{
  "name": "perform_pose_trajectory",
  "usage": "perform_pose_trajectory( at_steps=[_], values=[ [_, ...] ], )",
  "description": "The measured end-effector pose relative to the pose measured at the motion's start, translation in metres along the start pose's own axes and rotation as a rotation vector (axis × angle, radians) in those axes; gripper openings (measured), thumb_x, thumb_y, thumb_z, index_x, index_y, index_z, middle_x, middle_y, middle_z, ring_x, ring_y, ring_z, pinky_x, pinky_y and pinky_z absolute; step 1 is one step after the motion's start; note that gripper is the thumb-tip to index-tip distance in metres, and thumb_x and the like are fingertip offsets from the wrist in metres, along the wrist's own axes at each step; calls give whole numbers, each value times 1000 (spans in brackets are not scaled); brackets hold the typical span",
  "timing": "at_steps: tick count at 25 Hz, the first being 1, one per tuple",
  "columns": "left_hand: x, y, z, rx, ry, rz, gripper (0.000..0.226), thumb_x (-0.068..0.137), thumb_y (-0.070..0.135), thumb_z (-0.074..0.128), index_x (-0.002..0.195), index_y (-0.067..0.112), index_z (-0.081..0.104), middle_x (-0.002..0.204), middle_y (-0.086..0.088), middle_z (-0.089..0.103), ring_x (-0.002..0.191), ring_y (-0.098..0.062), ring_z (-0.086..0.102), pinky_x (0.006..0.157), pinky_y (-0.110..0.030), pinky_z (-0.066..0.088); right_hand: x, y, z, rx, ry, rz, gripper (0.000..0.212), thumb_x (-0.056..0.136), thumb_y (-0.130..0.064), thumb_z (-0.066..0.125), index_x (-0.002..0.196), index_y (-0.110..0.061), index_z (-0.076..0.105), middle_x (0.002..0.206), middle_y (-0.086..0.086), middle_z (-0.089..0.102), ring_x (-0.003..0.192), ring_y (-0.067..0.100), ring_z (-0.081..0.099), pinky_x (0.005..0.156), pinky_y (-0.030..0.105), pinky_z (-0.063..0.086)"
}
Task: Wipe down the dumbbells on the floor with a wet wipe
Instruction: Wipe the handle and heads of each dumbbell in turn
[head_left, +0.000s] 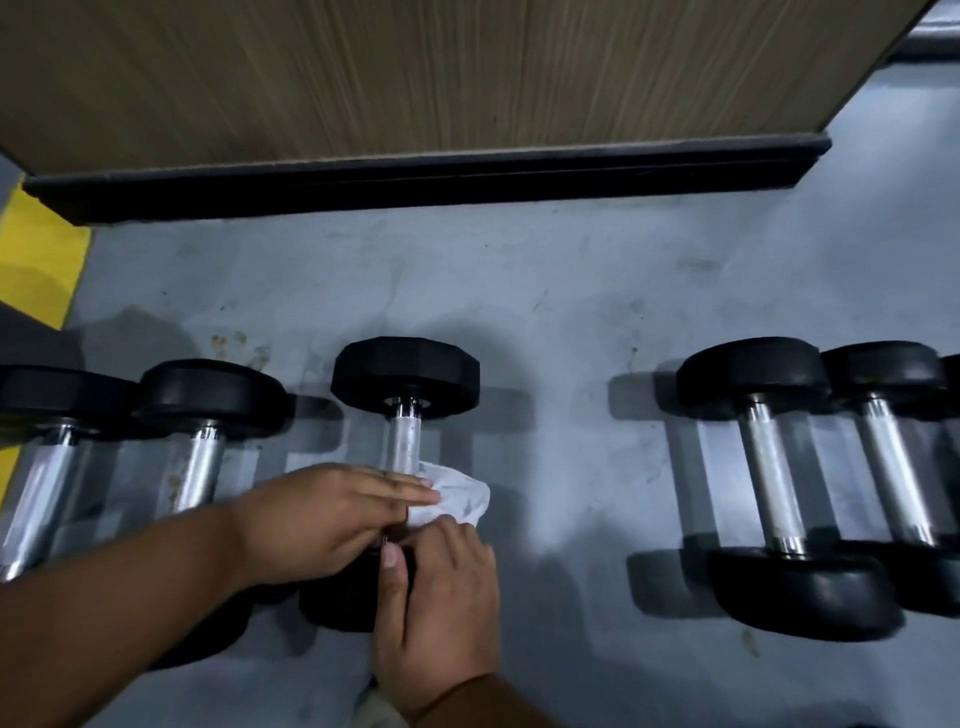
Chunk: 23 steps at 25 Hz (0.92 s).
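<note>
Wet wipe (457, 499): white, crumpled, lying on the near end of the chrome handle of the middle dumbbell (404, 410), where handle meets near head. Middle dumbbell taken as landmark below.

Left hand (322, 519): lies across the near end of that dumbbell, fingers (410, 491) straight and pressed together, tips resting on the wipe's left edge. Right hand (441, 613): over the near head, thumb up against the wipe's lower edge; whether its fingers pinch the wipe or only press it, cannot tell, since the wipe and knuckles hide them.

Handling, judged: wipe is light, limp and damp; it will bunch and slide, so it is best kept flat under the fingers or wrapped round the bar. Dumbbell is heavy and rigid; knurled handle gives grip, and the faceted rubber heads should stop it rolling. Best steadied at a head while the bar is wiped.

Count: five dumbbells plainly seen on the grey floor (561, 291), a sliver of a possible sixth at the right frame edge. Two left of the landmark (208, 395), (57, 400), near it. Two right of it (769, 457), (893, 441), well apart from it, touching each other. One wipe.

Beyond the landmark: wooden panel (415, 67) with dark base. Yellow floor marking (36, 260) far left.
</note>
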<state>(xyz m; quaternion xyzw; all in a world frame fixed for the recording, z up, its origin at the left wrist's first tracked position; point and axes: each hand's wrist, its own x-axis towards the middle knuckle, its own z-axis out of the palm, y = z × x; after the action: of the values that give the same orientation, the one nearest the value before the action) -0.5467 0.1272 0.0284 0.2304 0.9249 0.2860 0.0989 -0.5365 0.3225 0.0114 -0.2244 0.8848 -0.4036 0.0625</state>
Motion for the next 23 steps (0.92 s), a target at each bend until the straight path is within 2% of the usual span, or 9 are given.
perform_pose_trajectory(
  at_steps=[3,8,13,15,17,18,20,22,23],
  values=[
    [11,-34,-15,123,-109,204,28,93,11,57,114,6,74,139,-5,63,139,-14,49,113,-39,43,-1,7,-2,-13,-2,-75,41,103,-45,32,88,-20,60,96,1,58,84,26,54,72,41,43],
    [15,-34,-8,191,82,152,28,101,28,60,112,8,77,129,-4,69,136,-19,53,108,-38,48,0,8,0,11,50,-120,39,102,-44,35,84,-18,59,89,1,55,77,25,51,69,40,42],
    [21,-9,13,117,219,76,19,96,18,65,86,6,76,95,0,71,101,-17,66,98,-37,53,0,9,0,14,65,-130,31,98,-39,45,83,-16,59,87,1,54,77,24,50,69,39,42],
    [29,-10,7,133,129,47,19,95,22,67,80,13,73,87,6,68,93,-16,62,95,-36,53,0,9,1,15,60,-131,36,100,-41,42,82,-15,59,86,3,54,76,26,50,68,42,43],
    [44,-15,-1,194,-34,4,16,94,32,62,87,20,71,89,11,65,95,-14,58,83,-36,55,-1,9,0,16,43,-129,38,101,-42,38,83,-15,59,87,3,54,77,27,50,67,44,43],
    [55,-16,-2,231,-129,-20,17,93,35,58,96,24,71,96,12,65,99,-13,57,81,-36,54,-1,9,1,10,36,-127,38,101,-42,37,84,-15,58,88,4,54,77,27,50,67,44,44],
    [78,-14,0,292,-353,-97,28,91,34,58,117,32,68,123,12,60,114,-15,54,93,-36,49,-1,8,1,-10,31,-124,37,100,-41,37,87,-15,59,89,5,54,78,28,50,68,44,44],
    [106,-7,13,356,-598,-226,41,90,29,65,131,35,62,151,5,40,128,-23,49,104,-37,42,-1,8,1,-8,36,-127,35,100,-40,40,92,-13,60,91,5,54,79,27,50,68,42,44],
    [118,-4,20,332,-671,-321,44,90,30,66,133,33,59,156,-1,34,130,-27,48,105,-39,42,-1,8,0,1,38,-132,32,98,-39,43,93,-13,60,92,5,54,79,27,51,69,41,44]
  ],
)
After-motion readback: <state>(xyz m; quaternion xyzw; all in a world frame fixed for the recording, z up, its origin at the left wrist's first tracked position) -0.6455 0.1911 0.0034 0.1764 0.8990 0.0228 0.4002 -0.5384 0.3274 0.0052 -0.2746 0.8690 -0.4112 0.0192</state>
